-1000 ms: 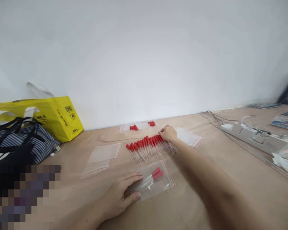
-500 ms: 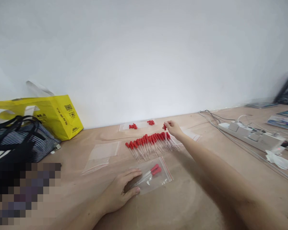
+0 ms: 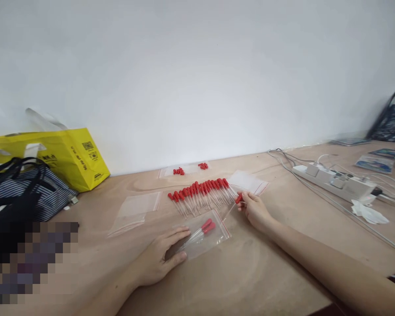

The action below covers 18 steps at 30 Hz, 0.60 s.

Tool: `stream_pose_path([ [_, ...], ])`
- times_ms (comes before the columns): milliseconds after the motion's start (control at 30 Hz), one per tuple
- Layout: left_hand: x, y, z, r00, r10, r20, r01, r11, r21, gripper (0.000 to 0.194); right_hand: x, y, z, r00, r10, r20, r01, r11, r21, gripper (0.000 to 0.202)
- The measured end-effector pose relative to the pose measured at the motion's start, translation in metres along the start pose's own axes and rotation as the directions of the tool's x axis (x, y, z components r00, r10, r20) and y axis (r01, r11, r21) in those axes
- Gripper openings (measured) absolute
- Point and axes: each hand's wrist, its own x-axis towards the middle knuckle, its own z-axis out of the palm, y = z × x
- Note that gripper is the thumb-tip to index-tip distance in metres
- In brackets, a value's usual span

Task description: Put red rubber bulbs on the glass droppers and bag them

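In the head view, my right hand [image 3: 253, 210] pinches a glass dropper by its red rubber bulb [image 3: 239, 197]. Its thin clear tube [image 3: 229, 212] slants down to the left, close to the red-striped mouth of a clear zip bag [image 3: 197, 251]. Two red-bulbed droppers [image 3: 206, 224] lie inside that bag. My left hand [image 3: 163, 252] rests on the bag's closed end, thumb and fingers spread apart. Behind the bag, a long row of droppers [image 3: 200, 189] lies side by side, bulbs toward the wall.
Flat zip bags [image 3: 136, 206] lie left of the row, and another bag [image 3: 245, 181] right of it. Loose red bulbs [image 3: 178, 171] sit near the wall. A yellow bag [image 3: 82, 158] and striped bag [image 3: 57, 197] stand left. A power strip [image 3: 335, 182] with cables is at right.
My right hand has come down and toward me from above the row, carrying the dropper, now tilted toward the zip bag's mouth. My left hand stays on the bag. The view has shifted slightly.
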Motion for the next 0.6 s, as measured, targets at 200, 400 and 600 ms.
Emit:
stream_pose_path([
  [200, 0.0, 0.001, -0.002, 1.0, 0.026, 0.001, -0.026, 1.0, 0.008, 0.045, -0.018, 0.001, 0.008, 0.961, 0.165, 0.223, -0.167, 0.986, -0.012, 0.032],
  [400, 0.0, -0.001, 0.001, 1.0, 0.026, -0.006, -0.026, 1.0, 0.011, 0.046, -0.024, -0.004, 0.009, 0.842, 0.222, 0.491, -0.127, 0.967, -0.219, 0.035],
  [600, -0.001, -0.001, 0.0, 1.0, 0.024, -0.015, -0.024, 1.0, 0.007, 0.045, -0.024, -0.003, 0.013, 0.746, 0.206, 0.633, -0.002, 0.952, -0.308, 0.037],
])
